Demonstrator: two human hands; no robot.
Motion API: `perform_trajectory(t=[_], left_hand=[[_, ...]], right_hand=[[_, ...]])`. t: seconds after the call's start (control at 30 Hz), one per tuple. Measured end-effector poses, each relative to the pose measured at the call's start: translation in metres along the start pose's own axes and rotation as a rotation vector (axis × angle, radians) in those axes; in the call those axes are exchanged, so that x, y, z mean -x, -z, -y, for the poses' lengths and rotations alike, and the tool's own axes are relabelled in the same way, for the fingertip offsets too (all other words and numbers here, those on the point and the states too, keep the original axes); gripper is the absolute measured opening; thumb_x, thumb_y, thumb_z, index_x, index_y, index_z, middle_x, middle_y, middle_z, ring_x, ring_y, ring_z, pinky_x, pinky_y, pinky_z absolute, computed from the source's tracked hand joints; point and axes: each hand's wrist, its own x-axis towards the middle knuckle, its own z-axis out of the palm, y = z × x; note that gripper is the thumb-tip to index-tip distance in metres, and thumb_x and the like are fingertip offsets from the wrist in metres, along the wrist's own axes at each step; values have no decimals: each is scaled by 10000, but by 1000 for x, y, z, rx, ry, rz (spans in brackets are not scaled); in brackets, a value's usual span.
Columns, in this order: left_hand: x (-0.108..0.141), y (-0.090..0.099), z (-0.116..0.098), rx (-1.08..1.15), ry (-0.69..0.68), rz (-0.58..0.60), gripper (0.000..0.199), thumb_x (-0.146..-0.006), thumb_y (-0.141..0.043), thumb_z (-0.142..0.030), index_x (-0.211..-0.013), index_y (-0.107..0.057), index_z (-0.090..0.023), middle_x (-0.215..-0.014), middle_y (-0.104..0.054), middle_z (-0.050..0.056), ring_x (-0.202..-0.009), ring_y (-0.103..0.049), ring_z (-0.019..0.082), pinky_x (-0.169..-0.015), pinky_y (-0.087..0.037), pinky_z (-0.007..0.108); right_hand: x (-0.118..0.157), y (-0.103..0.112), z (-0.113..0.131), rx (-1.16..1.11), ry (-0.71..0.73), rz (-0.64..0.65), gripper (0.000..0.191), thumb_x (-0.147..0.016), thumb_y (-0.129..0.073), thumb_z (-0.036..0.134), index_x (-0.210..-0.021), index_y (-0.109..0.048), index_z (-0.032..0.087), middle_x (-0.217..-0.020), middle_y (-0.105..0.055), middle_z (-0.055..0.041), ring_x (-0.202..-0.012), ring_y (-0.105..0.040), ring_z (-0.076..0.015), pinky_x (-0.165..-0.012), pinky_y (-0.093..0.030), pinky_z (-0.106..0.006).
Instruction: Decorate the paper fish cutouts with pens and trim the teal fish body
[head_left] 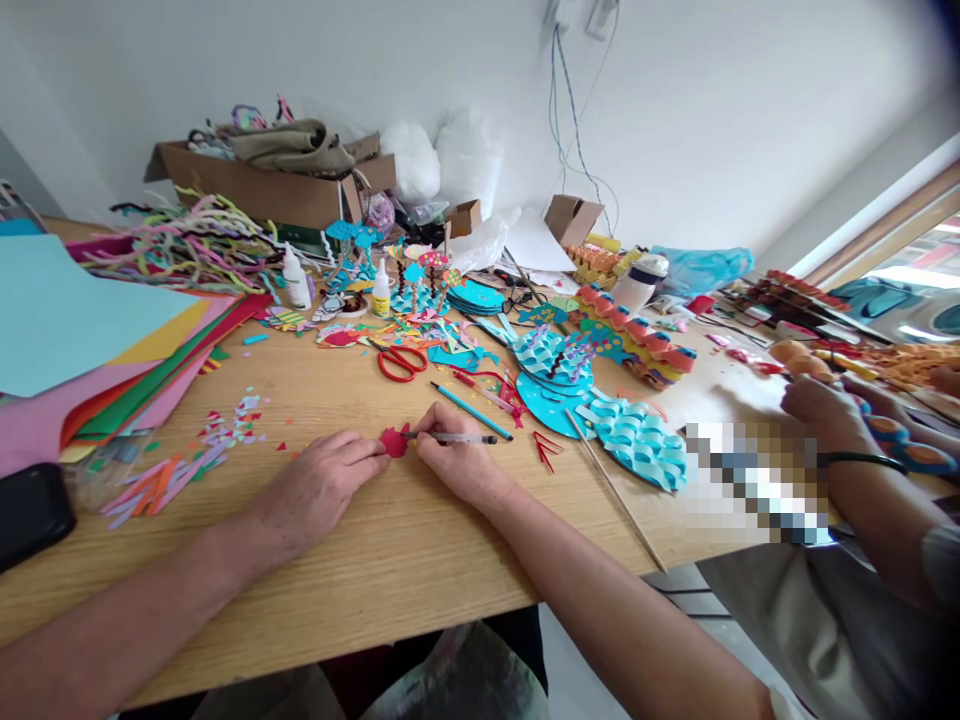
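A small red paper cutout [393, 442] with a jagged edge lies on the wooden table in front of me. My left hand [322, 485] holds its left side between closed fingertips. In my right hand [459, 463] is a pen [469, 439] with a clear grey barrel, gripped in a pinch. The pen's tip end is at the right part of the cutout; any mark it makes is too small to see. Beyond my right hand lie a blue pencil [472, 411] and a pair of red-handled scissors [402, 362].
Coloured paper sheets [67, 320] and a black phone [34, 515] are at left, near paper scraps [169, 485]. Glue bottles [296, 278] stand behind. Blue woven paper crafts [637, 440] and a wooden stick [619, 495] lie right. Another person's hand [817, 412] works at far right.
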Motion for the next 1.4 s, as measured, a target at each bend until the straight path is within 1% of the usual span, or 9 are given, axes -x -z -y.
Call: perform_trajectory(t=[0.23, 0.47, 0.67, 0.97, 1.17, 1.3, 1.4], left_hand=[[0, 0, 0, -15, 6, 8, 362, -865, -339, -39, -1059, -622, -158, -1034, -651, 68, -936, -550, 193, -810, -498, 343], [-1, 2, -1, 12, 14, 31, 345, -872, -343, -54, -1049, -621, -157, -1024, -646, 75, -929, -548, 196, -794, -497, 344], [-1, 0, -1, -7, -3, 16, 343, -881, -321, -54, -1020, -624, -137, -1018, -642, 82, -925, -548, 201, -794, -496, 344], [0, -1, 0, -22, 5, 11, 330, -886, -336, -63, -1023, -626, -145, -1025, -644, 84, -936, -552, 203, -792, -505, 352], [0, -1, 0, -13, 7, 8, 346, -874, -335, -51, -1024, -626, -165, -1026, -643, 72, -952, -554, 198, -807, -502, 353], [0, -1, 0, -8, 7, 12, 346, -873, -338, -51, -1022, -627, -165, -1023, -643, 72, -950, -554, 202, -807, -501, 356], [0, -1, 0, 10, 17, 12, 330, -884, -342, -68, -1043, -619, -149, -1030, -641, 85, -949, -551, 206, -811, -499, 364]], right_hand=[[2, 3, 6, -53, -44, -4, 88, -643, -450, 114, -616, -469, 196, -504, -457, 68, -453, -393, -78, -427, -289, -189], [2, 1, 4, -69, -17, 30, 83, -644, -459, 115, -627, -474, 195, -544, -486, 60, -474, -413, -79, -452, -315, -195], [2, 1, 8, -24, -29, 37, 96, -651, -462, 103, -631, -470, 197, -555, -493, 59, -479, -414, -82, -465, -322, -201], [3, 2, 6, -23, -4, 46, 94, -654, -472, 108, -625, -463, 198, -550, -488, 59, -478, -406, -82, -467, -321, -201], [3, 1, 6, -24, -12, 69, 90, -662, -464, 111, -633, -466, 196, -550, -483, 60, -480, -402, -82, -465, -315, -199], [3, 0, 6, -15, -8, 68, 81, -661, -473, 116, -635, -475, 193, -543, -469, 62, -485, -400, -82, -477, -322, -201], [3, 0, 5, -58, -12, 44, 81, -662, -467, 117, -640, -477, 194, -552, -480, 58, -485, -410, -84, -468, -321, -200]])
